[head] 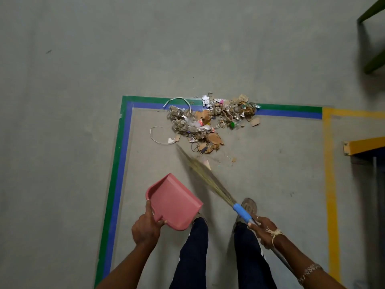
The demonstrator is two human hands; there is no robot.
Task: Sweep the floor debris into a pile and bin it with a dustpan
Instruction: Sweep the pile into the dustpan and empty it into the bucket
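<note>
**Dustpan and broom in hand, pile ahead**

Clamped in the left grip [145, 228]: the near corner of a pink dustpan [175, 202], thumb laid along the side wall, fingers curled over the rear rim, pan tilted and well short of the debris pile [208, 122].

Wrapped tight in the right grip [263, 230]: the broom [206, 180], held just behind its blue sleeve, bristles slanting forward and left, tips blurred just short of the pile's near edge.

Heaped across the green-and-blue tape line [118, 163] on the floor [62, 122]: cardboard scraps, crumpled paper, foil, bits of plastic. Just left of the heap, a thin wire loop [155, 134]; nearer the feet, a few stray crumbs.

On the right wrist, a knotted string [274, 233]; further up the arm, a bracelet [310, 270]. Below, dark trousers [193, 257] and one shoe [249, 205] beside the sleeve.
</note>
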